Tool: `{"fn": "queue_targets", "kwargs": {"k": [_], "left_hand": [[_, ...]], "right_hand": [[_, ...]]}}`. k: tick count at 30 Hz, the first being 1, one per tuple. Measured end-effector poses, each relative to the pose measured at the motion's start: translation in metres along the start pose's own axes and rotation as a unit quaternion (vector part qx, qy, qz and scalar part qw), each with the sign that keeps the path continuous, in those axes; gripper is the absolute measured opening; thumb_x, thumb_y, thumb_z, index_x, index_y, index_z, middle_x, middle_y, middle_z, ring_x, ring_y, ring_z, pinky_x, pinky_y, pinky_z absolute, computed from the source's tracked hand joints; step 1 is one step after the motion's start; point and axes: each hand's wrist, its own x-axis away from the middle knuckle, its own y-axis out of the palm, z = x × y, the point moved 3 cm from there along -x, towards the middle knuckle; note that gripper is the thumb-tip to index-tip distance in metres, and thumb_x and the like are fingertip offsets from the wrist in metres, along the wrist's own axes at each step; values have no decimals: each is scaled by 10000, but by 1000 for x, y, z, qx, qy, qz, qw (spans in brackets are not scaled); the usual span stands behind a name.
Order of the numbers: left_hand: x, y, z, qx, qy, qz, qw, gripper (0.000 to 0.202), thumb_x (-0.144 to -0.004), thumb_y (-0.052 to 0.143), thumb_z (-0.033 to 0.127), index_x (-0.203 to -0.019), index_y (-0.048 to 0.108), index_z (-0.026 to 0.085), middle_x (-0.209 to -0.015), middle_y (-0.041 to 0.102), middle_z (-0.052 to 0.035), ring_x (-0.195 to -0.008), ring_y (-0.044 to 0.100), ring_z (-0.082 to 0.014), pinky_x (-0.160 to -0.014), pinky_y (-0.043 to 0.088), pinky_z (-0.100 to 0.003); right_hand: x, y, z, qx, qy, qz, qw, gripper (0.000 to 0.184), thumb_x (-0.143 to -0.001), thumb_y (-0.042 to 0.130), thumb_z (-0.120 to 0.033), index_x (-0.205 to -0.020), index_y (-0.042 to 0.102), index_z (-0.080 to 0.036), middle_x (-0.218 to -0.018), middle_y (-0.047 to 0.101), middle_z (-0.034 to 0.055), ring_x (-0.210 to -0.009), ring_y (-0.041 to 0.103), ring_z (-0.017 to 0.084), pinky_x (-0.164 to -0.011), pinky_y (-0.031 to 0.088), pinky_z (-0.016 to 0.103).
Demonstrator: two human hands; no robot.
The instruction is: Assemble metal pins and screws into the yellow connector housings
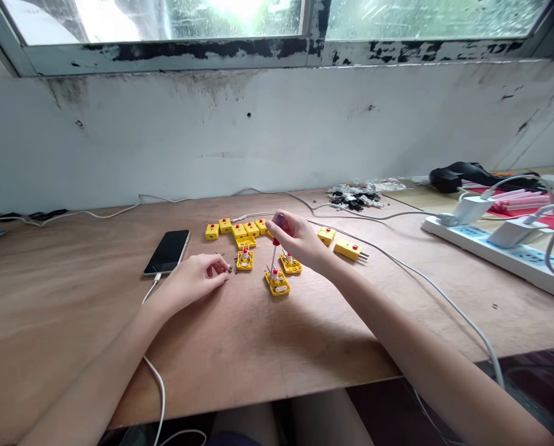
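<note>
My right hand [298, 235] is closed around the handle of a screwdriver [275, 243], whose shaft points down. Its tip meets an opened yellow plug housing [279, 288] with a red button and metal parts inside. My left hand [202, 275] rests on the table with fingers curled and a small gap between thumb and fingertips. Beside those fingertips lie several tiny screws [231, 269]. Two more opened housings are close by, one to the left [245, 260] and another partly behind my right hand [290, 263].
Several closed yellow plug housings [238, 231] stand farther back, and a yellow plug with metal pins [351, 249] lies to the right. A phone [166, 253] on a white cable is at left. At right are a power strip [499, 251], loose cables and a pile of small black and white parts [355, 197].
</note>
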Motion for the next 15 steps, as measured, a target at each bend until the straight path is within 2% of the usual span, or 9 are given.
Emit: {"fn": "queue_targets", "kwargs": {"k": [2, 5, 7, 11, 15], "left_hand": [[0, 2, 3, -6, 17, 11, 1000, 229, -793, 524, 402, -864, 663, 234, -841, 664, -10, -744, 593, -187, -635, 440, -271], [0, 6, 14, -10, 64, 66, 996, 244, -811, 529, 414, -910, 665, 238, -912, 665, -22, -856, 584, -208, -734, 448, -300], [1, 11, 24, -5, 92, 86, 992, 245, -817, 541, 425, -915, 664, 238, -914, 672, -16, -866, 576, -206, -751, 443, -303], [0, 23, 36, -10, 103, 50, 993, 169, -830, 546, 357, -836, 666, 238, -794, 662, 9, -735, 578, -168, -700, 433, -281], [0, 24, 33, -16, 90, 47, 995, 155, -837, 534, 314, -819, 671, 243, -758, 655, 21, -695, 575, -158, -667, 421, -272]], "right_hand": [[0, 1, 0, -20, 1, 1, 1000, 330, -856, 496, -431, -640, 397, -202, -574, 454, -39, -543, 451, 100, -517, 332, 239], [0, 4, 0, -54, 3, 3, 999, 363, -840, 505, -489, -645, 399, -202, -561, 441, -47, -526, 452, 93, -497, 329, 231], [1, 6, 0, -75, 4, 2, 997, 386, -820, 517, -527, -648, 402, -202, -558, 425, -52, -526, 455, 92, -483, 329, 223], [2, 10, 0, -99, 17, -5, 995, 396, -806, 525, -552, -663, 417, -199, -583, 461, -41, -519, 437, 84, -469, 333, 215], [2, 8, -1, -99, 12, 3, 995, 389, -816, 521, -539, -660, 405, -203, -580, 459, -43, -520, 434, 84, -487, 339, 218]]}}
